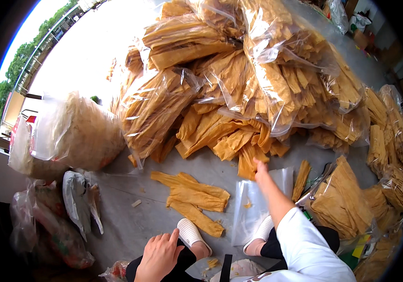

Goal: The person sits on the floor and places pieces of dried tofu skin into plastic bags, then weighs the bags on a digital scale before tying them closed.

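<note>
A large heap of crinkled yellow-brown dried sheets (pixel 213 129), which look like dried bean-curd skin, lies ahead of me, much of it in clear plastic bags (pixel 276 89). My right hand (pixel 261 171) reaches out to its near edge. The fingers close on the end of a folded yellow-brown sheet (pixel 247 163) hanging from the heap. Below that arm a flat clear plastic bag (pixel 248 199) lies on the floor. Nearer to me rest a few loose sheets (pixel 194 195). My left hand (pixel 159 256) lies over my left knee, fingers stretched out, holding nothing.
Stuffed whitish plastic sacks (pixel 77 131) stand at the left, with crumpled bags (pixel 53 221) nearer. More bagged sheets (pixel 342 202) crowd the right side. My white clogs (pixel 192 232) stand on the grey floor (pixel 126 207), where small crumbs lie.
</note>
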Demonstrator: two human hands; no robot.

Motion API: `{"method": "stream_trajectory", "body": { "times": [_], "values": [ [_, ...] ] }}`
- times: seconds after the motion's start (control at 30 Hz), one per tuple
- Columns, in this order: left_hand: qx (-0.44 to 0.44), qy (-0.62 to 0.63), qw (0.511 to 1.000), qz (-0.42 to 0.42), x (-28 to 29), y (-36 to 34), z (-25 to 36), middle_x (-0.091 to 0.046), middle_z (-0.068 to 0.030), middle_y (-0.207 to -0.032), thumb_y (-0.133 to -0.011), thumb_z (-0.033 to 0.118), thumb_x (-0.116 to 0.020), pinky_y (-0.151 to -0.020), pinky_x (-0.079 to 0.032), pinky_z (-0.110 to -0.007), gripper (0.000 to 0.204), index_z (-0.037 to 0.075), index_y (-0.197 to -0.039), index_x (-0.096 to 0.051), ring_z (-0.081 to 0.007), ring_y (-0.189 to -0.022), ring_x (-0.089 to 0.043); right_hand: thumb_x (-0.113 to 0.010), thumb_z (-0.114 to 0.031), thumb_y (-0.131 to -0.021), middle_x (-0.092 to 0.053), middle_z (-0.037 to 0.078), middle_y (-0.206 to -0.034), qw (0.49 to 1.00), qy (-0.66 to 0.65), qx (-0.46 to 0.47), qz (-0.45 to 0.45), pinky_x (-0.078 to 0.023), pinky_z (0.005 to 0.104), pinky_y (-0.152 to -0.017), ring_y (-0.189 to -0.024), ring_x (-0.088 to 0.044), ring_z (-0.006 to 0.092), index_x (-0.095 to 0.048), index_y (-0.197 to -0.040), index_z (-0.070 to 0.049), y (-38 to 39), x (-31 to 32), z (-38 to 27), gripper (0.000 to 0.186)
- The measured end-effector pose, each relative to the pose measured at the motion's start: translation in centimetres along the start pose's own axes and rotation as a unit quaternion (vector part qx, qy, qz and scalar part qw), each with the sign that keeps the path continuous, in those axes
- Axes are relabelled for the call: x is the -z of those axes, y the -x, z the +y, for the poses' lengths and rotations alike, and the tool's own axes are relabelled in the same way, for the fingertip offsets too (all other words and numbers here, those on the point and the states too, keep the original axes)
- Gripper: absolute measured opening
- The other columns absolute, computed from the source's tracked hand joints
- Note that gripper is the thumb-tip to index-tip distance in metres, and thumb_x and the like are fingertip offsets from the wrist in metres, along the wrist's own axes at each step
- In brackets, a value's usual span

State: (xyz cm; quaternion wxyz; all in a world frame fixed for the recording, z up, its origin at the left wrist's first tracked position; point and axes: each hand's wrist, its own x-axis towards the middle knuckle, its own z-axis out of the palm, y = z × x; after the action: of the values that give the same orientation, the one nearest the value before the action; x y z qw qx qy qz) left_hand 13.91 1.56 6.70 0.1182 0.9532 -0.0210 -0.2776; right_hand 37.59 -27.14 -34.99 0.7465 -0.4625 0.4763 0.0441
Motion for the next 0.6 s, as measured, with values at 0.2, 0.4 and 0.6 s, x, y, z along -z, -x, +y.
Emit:
{"method": "stream_trajectory", "body": {
  "times": [0.2,0.4,0.6],
  "values": [
    [-0.007,0.001,0.999,0.036,-1.6,1.6,-0.5,-0.060,-0.0140,-0.087,-0.081,0.025,-0.058,-0.077,-0.044,-0.037,0.044,0.003,-0.118,-0.046,-0.0304,-0.086,-0.058,-0.068,-0.006,-0.074,-0.057,0.008,-0.111,0.997,-0.071,0.001,0.001,-0.046,0.0344,-0.081,-0.096,-0.055,0.0212,-0.051,-0.113,-0.002,13.4,6.6,3.3,0.043],
    [-0.040,-0.041,0.998,0.027,-2.1,1.4,0.0,-0.057,-0.0156,-0.100,-0.074,0.018,-0.065,-0.077,-0.045,-0.037,0.073,0.008,-0.136,-0.027,-0.0311,-0.094,-0.056,-0.066,-0.008,-0.077,-0.058,0.008,-0.103,0.998,-0.046,-0.025,0.028,-0.050,0.0336,-0.072,-0.085,-0.059,0.0216,-0.052,-0.108,-0.003,23.9,10.8,1.4,0.035],
    [-0.207,-0.168,0.949,0.168,-3.1,2.1,3.7,-0.020,-0.0140,-0.143,-0.067,0.017,-0.069,-0.104,-0.024,-0.046,0.091,0.013,-0.141,-0.015,-0.0321,-0.131,-0.023,-0.064,-0.008,-0.079,-0.059,0.006,-0.100,0.972,0.050,0.022,-0.229,-0.049,0.0300,-0.074,-0.087,-0.058,0.0168,-0.051,-0.108,-0.001,36.3,12.7,-1.9,0.033]
  ]
}}
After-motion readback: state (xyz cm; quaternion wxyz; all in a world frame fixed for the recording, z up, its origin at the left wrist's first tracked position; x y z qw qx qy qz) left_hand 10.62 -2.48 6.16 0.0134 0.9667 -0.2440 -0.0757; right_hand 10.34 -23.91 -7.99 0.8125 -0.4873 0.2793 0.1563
